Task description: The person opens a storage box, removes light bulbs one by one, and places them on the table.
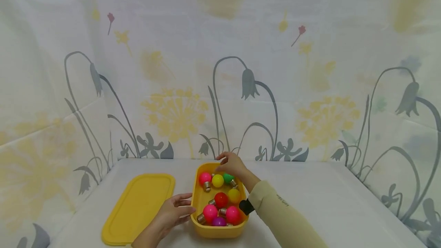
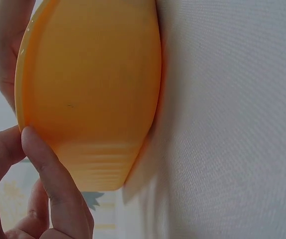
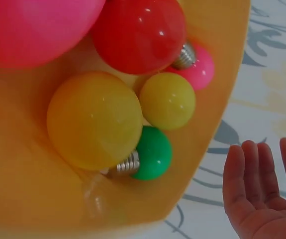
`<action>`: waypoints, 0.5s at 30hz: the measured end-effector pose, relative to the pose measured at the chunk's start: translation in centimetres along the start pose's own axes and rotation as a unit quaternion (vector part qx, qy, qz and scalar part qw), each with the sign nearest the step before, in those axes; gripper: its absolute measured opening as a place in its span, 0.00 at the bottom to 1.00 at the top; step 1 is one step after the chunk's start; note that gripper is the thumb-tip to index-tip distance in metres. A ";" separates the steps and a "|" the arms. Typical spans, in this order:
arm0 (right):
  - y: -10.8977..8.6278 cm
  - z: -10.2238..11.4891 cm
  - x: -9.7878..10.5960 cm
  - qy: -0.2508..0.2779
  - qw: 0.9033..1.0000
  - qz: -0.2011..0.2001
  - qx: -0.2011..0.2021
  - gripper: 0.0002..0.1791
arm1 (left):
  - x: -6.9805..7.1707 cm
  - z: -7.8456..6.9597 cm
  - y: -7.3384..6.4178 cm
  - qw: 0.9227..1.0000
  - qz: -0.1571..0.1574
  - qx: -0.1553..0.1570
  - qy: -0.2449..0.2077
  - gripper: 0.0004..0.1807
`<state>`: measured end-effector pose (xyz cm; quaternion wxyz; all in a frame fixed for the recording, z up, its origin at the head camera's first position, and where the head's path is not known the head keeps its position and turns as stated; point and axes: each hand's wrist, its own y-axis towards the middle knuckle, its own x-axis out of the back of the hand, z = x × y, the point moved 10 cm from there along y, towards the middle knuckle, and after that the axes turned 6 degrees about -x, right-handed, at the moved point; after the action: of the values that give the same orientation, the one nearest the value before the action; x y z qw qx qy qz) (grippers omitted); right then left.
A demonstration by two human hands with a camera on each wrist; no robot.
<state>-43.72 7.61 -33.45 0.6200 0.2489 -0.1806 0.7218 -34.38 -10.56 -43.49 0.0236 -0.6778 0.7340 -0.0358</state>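
Note:
A yellow plastic box [image 1: 218, 232] holds several round colored bulbs with silver screw bases. A red bulb [image 1: 221, 199] lies near its middle, pink bulbs [image 1: 232, 214] and a purple one [image 1: 218, 221] at the near end, a green bulb [image 1: 228, 178] and a yellow one [image 1: 217, 181] toward the far end. My left hand [image 1: 173, 209] touches the box's left side; in the left wrist view, a fingertip [image 2: 30, 133] rests at the rim. Over the far end is my right hand [image 1: 232, 165], holding nothing; the right wrist view shows its fingers [image 3: 250, 169] extended beyond the box's edge.
A yellow lid [image 1: 138, 209] lies flat on the white table [image 1: 296, 186], left of the box. Behind the table hangs a white cloth [image 1: 179, 49] printed with flowers. A dark wrist strap part [image 1: 246, 206] sits close to the box's right rim.

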 end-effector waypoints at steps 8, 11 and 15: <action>0.5 -1.2 -1.6 -0.004 1.000 -0.004 -0.030 0.18 | 0.0 -0.5 0.0 1.000 -0.002 -0.002 0.006 0.32; 0.6 -1.6 -2.5 -0.015 0.999 0.010 -0.035 0.19 | 0.1 -0.3 -0.1 1.000 -0.003 0.003 0.008 0.31; 0.8 -2.2 -3.4 -0.042 0.998 0.032 -0.037 0.19 | 0.1 -0.1 -0.1 1.000 -0.001 0.007 0.005 0.32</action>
<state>-44.41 6.02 -37.17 0.5975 0.2500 -0.2413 0.7227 -34.30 -10.63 -43.35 0.0253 -0.6780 0.7333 -0.0443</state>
